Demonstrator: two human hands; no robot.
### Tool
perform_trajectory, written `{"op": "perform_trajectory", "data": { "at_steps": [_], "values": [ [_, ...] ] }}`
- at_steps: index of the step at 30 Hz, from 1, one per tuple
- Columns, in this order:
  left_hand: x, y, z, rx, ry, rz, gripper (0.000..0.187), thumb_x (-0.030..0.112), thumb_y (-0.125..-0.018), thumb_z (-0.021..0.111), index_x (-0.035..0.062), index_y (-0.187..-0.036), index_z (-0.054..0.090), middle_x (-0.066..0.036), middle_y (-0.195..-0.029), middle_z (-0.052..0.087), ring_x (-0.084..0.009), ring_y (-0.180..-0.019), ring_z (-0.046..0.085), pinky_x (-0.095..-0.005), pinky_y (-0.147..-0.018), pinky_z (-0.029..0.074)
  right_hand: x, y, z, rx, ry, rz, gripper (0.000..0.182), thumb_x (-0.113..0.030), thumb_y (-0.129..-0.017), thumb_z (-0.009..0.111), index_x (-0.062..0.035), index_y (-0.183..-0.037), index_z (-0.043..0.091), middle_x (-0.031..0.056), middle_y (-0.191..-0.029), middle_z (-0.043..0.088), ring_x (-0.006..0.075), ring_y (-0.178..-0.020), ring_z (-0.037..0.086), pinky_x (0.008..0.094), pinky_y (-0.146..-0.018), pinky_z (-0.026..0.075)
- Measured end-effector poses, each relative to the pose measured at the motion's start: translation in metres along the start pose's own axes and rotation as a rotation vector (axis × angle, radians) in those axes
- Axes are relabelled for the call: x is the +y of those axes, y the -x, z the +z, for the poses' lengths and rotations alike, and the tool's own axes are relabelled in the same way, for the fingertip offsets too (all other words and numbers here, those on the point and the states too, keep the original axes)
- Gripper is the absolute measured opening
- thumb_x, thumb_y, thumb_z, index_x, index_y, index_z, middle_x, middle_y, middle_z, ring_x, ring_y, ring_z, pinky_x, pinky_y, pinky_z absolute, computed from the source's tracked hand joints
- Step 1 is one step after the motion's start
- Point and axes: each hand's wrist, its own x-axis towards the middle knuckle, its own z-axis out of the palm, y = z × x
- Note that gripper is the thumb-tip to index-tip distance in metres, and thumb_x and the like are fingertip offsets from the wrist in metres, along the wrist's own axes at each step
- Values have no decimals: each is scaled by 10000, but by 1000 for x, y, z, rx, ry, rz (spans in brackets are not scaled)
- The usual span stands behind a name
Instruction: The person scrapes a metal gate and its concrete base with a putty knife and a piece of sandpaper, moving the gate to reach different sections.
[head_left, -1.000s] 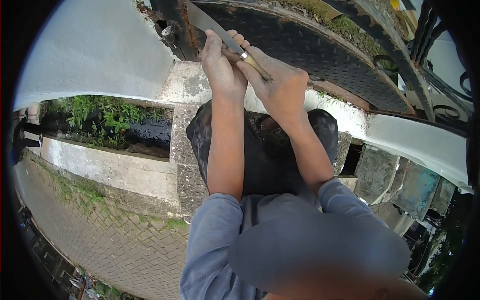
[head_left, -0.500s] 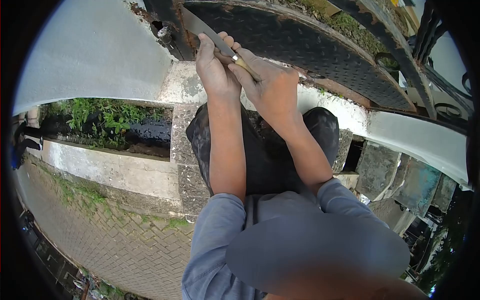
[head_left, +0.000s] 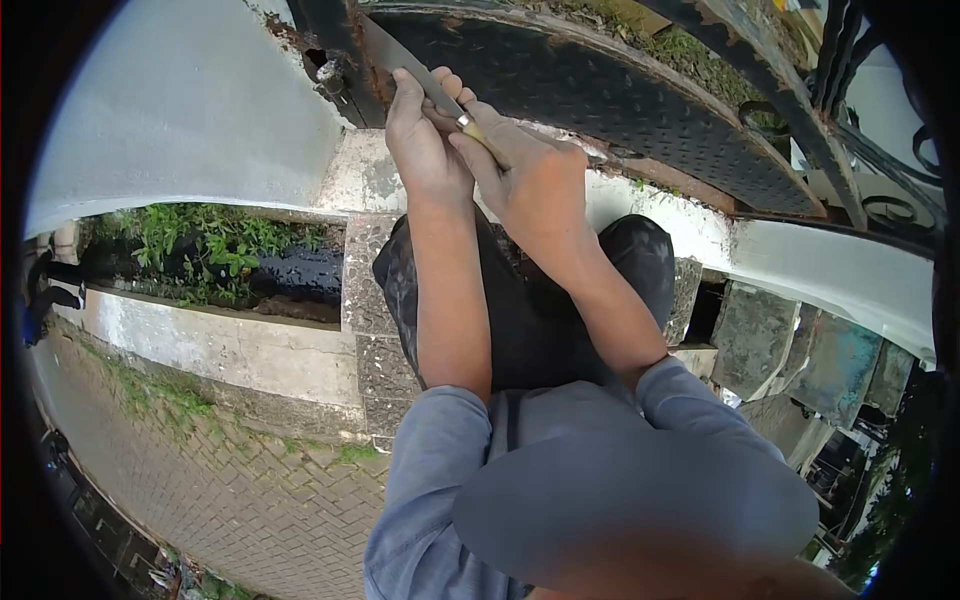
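My right hand (head_left: 535, 175) is wrapped around the pale wooden handle of a knife (head_left: 402, 62). A bright metal collar joins the handle to the long grey blade, which slants up and left. Around the middle of the blade, my left hand (head_left: 432, 150) is closed, with the thumb on the near side and curled fingertips showing beyond it. The blade's tip reaches the rusty upright post (head_left: 362, 60) at the end of a black metal gate (head_left: 600, 90). Both hands are above my bent knees.
A white wall (head_left: 190, 110) stands at the left. Below it runs a ditch (head_left: 300, 270) with dark water and green plants (head_left: 200, 245). Brick paving (head_left: 250, 480) lies behind me. Curved bars (head_left: 820, 130) rise at the upper right. Someone's dark-clothed legs (head_left: 55, 285) show at the far left edge.
Both hands and the knife's handle have shifted slightly to the left. The grip of each hand stays the same, and the blade's tip is still at the post.
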Motion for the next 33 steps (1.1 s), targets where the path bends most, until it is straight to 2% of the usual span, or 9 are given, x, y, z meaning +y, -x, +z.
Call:
{"op": "perform_trajectory", "data": {
  "at_steps": [6, 12, 14, 20, 22, 23, 24, 26, 33],
  "values": [
    [4, 1, 4, -64, -91, -54, 379, 344, -1032, 472, -21, -1021, 574, -105, -868, 627, -170, -758, 619, -326, -737, 548, -4, 0, -3, -5, 48, 93, 308, -170, -853, 698, -23, -1125, 685, 151, -740, 695, 262, -570, 667, 330, -525, 523],
    [2, 6, 7, 26, 9, -6, 395, 346, -1028, 482, -38, -1058, 566, -114, -860, 626, -179, -749, 631, -341, -758, 565, -1, -1, -10, 33, -56, 13, 318, -187, -859, 690, -16, -1126, 683, 172, -729, 685, 291, -578, 664, 348, -544, 531],
    [0, 3, -9, 6, 53, -28, 391, 340, -1028, 484, -41, -1058, 567, -115, -855, 627, -187, -744, 631, -344, -762, 564, -9, -6, -4, -59, 75, 68, 337, -175, -842, 733, -26, -1142, 698, 171, -782, 702, 217, -575, 674, 294, -530, 509],
    [-3, 13, 15, -23, 42, -77, 354, 320, -1026, 493, -25, -1034, 571, -112, -856, 633, -192, -753, 632, -348, -782, 566, 2, -3, -12, 66, -74, -1, 342, -190, -849, 729, -29, -1149, 695, 152, -773, 699, 235, -577, 661, 294, -543, 507],
    [4, -6, 1, -74, 134, -67, 368, 321, -1028, 489, -37, -1032, 571, -108, -869, 627, -187, -784, 628, -346, -808, 559, 1, -5, -2, -15, 144, -12, 358, -195, -851, 732, -29, -1165, 689, 145, -742, 693, 215, -536, 651, 295, -505, 485],
    [2, -4, -4, -64, 93, -25, 379, 324, -1028, 486, -45, -1044, 568, -105, -873, 621, -180, -787, 626, -346, -817, 557, -6, -4, -6, -114, 55, 60, 381, -159, -853, 702, -19, -1202, 644, 154, -738, 692, 289, -597, 678, 356, -543, 531],
    [0, -5, -7, -63, 89, -7, 379, 324, -1028, 486, -45, -1044, 568, -105, -873, 621, -180, -787, 626, -346, -817, 557, -4, -6, -6, -114, 42, 47, 381, -159, -853, 702, -19, -1202, 644, 154, -738, 692, 289, -597, 678, 356, -543, 531],
    [-5, 9, -7, -30, 58, -76, 388, 333, -1025, 491, -46, -1041, 573, -109, -867, 627, -185, -766, 634, -345, -792, 564, 1, 5, -14, -38, -14, 12, 343, -179, -845, 735, -32, -1151, 693, 132, -690, 672, 230, -524, 626, 300, -500, 476],
    [-14, 7, -3, -3, 30, -45, 396, 357, -1028, 482, -28, -1017, 572, -130, -871, 647, -191, -764, 644, -331, -770, 557, 6, 9, -20, 19, 64, 60, 330, -151, -812, 762, -47, -1121, 715, 133, -714, 688, 236, -562, 650, 311, -543, 501]
  ]
}}
